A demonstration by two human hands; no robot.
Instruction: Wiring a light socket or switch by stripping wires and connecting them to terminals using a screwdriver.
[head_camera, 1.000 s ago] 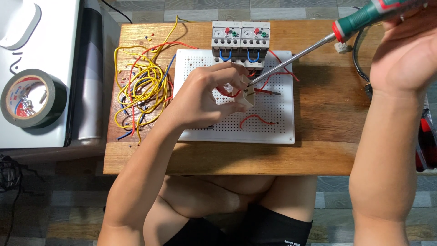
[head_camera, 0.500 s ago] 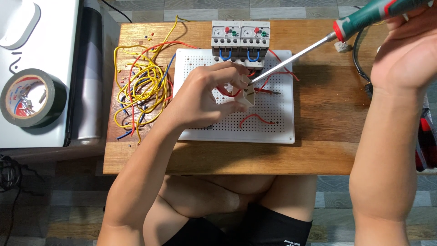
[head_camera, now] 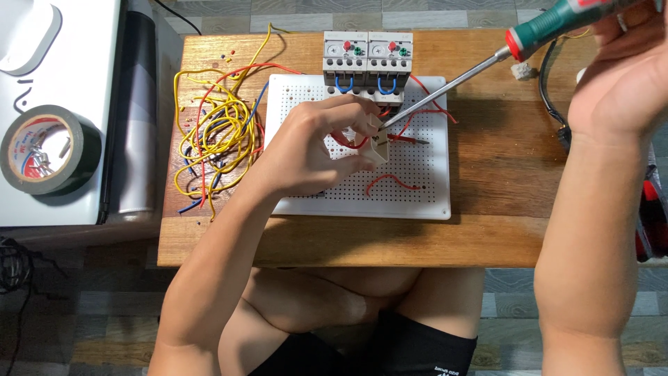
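Note:
My left hand (head_camera: 316, 150) pinches a small cream-coloured component (head_camera: 376, 145) with red wires over a white perforated board (head_camera: 424, 195). My right hand (head_camera: 619, 73), at the top right, grips a screwdriver (head_camera: 550, 28) with a green and red handle. Its long shaft slants down left and the tip meets the cream component by my left fingers. Two grey relay blocks (head_camera: 367, 56) with blue wire loops sit at the board's far edge.
A tangle of yellow, red and blue wires (head_camera: 212, 136) lies left of the board on the wooden table (head_camera: 487, 237). A tape roll (head_camera: 42, 150) holding screws rests on a white surface at left. A black cable (head_camera: 553, 104) and red-handled tool (head_camera: 654, 216) lie at right.

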